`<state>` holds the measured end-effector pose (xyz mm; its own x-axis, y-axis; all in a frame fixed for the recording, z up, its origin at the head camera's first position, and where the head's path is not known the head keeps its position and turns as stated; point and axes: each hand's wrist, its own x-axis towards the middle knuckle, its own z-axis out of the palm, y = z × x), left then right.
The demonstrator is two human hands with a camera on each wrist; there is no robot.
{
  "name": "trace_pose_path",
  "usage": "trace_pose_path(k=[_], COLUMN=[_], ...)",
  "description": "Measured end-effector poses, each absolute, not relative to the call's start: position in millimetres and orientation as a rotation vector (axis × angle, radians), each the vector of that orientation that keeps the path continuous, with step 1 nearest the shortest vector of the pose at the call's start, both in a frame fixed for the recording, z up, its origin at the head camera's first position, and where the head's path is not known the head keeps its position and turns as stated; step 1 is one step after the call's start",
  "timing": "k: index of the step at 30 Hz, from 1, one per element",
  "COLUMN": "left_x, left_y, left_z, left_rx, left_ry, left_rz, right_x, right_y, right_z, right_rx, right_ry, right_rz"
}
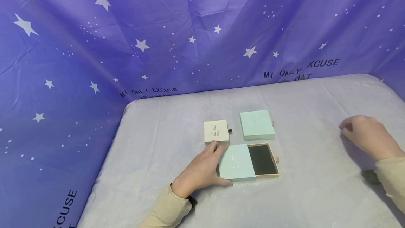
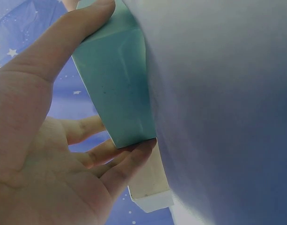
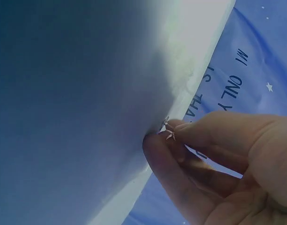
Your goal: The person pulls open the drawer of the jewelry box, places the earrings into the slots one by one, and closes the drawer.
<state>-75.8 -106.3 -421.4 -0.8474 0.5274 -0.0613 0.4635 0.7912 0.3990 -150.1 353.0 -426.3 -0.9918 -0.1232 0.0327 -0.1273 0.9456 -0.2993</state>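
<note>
My left hand (image 1: 202, 168) grips the mint-green drawer box (image 1: 236, 162) by its left end, thumb on the near side and fingers on the far side. Its tray (image 1: 263, 160), lined in black with a pinkish rim, is pulled partly out to the right. In the left wrist view the thumb and fingertips span the box's end (image 2: 116, 89). Over the right part of the table, my right hand (image 1: 368, 136) pinches small shiny silver pieces with pointed tips (image 3: 170, 136) between thumb and fingers. Their exact kind I cannot tell.
Behind the left hand lies a small cream box (image 1: 216, 131) with a black pull tab. A second mint-green box (image 1: 257, 124), closed, sits to its right. A pale cloth covers the table (image 1: 316, 192); a purple star-printed curtain (image 1: 177, 55) hangs behind it.
</note>
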Motion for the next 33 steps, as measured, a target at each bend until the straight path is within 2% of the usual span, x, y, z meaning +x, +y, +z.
trace_pose_path(k=[33], left_x=[-75.5], left_y=[-106.0], left_z=[-421.6], left_rx=[0.782], left_ry=[2.797], left_rz=[0.564], right_x=[-146.8], right_y=[347.7], right_z=[-426.3], right_rx=[0.298], right_ry=[-3.046], right_rz=[0.46])
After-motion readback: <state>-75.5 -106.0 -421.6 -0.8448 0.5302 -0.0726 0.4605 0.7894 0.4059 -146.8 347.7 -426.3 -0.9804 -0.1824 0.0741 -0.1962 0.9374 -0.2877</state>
